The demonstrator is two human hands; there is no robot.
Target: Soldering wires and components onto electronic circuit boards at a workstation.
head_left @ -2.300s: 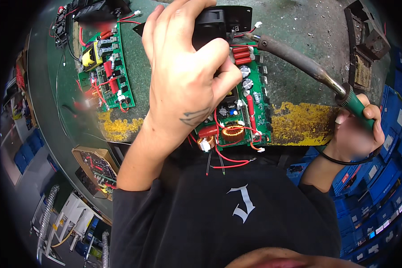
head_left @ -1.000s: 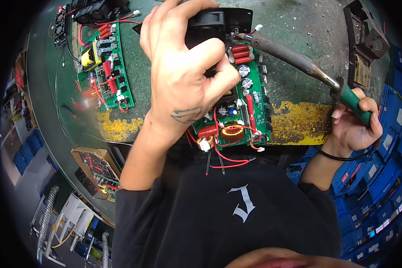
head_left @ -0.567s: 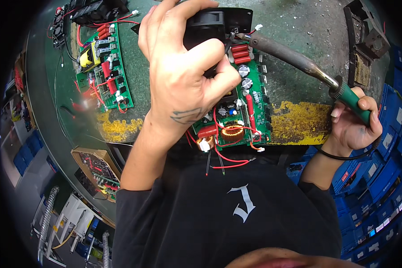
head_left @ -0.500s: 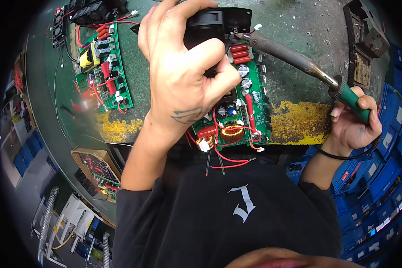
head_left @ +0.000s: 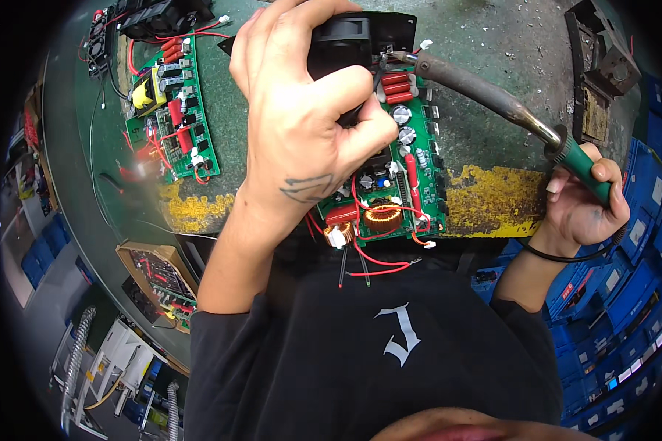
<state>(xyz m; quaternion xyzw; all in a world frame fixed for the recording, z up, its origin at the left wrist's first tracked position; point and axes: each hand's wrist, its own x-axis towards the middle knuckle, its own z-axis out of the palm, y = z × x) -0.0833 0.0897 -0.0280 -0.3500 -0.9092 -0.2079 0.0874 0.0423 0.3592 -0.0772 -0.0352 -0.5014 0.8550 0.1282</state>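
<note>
My right hand is closed round the green handle of a soldering iron. The iron's tip touches or nearly touches a small metal terminal on a black panel that carries a fan housing. My left hand is wrapped over the panel from above, its thumb and forefinger pinched near a dark wire that runs to the terminal. Below the hand lies a green circuit board with red parts, copper coils and loose red wires; the hand hides part of it.
A second circuit board lies to the left, with black fans behind it. At the far right stands a metal iron stand. A cardboard box of boards sits at lower left, and blue bins are stacked at right.
Almost nothing differs. The soldering iron's tip has shifted very slightly to the right at the terminal, and my left hand keeps its grip on the panel.
</note>
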